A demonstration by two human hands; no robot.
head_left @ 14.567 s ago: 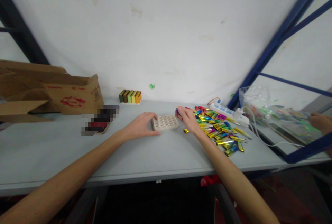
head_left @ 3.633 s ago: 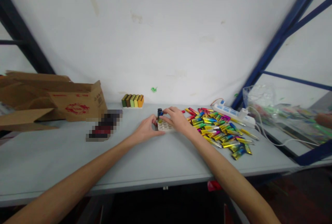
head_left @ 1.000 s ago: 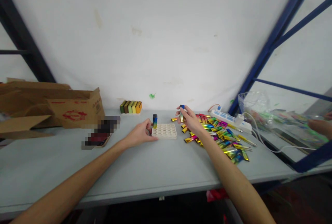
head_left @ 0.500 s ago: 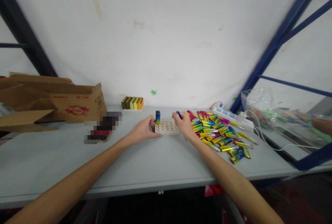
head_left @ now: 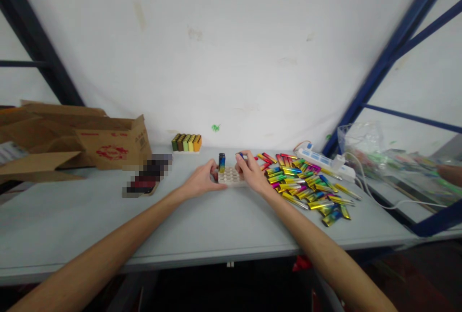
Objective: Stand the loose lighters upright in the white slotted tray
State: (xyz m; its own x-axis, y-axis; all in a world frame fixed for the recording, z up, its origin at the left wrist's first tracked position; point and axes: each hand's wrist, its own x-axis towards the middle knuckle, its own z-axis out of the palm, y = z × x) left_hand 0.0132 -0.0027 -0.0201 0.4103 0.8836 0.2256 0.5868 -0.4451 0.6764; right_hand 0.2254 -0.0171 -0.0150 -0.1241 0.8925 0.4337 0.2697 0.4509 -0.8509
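Across a gray table (head_left: 202, 235), a worker's left hand (head_left: 200, 180) grips a pale holed tray (head_left: 231, 183) by its left end, fingers curled, apparently to steady it. The right hand (head_left: 250, 170) pinches a dark blue piece (head_left: 239, 155) at the opposite end. One blue-and-gold piece (head_left: 222, 163) stands upright at the tray's left, seemingly socketed. A shiny pile (head_left: 303, 183) lies right, handy for reaching; a filled block (head_left: 186, 142) sits near the wall (head_left: 231, 61).

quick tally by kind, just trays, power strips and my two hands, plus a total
Trays: 2 (front tray, back tray)
Power strips: 1 (power strip)
Hands: 2 (left hand, right hand)
Total: 5
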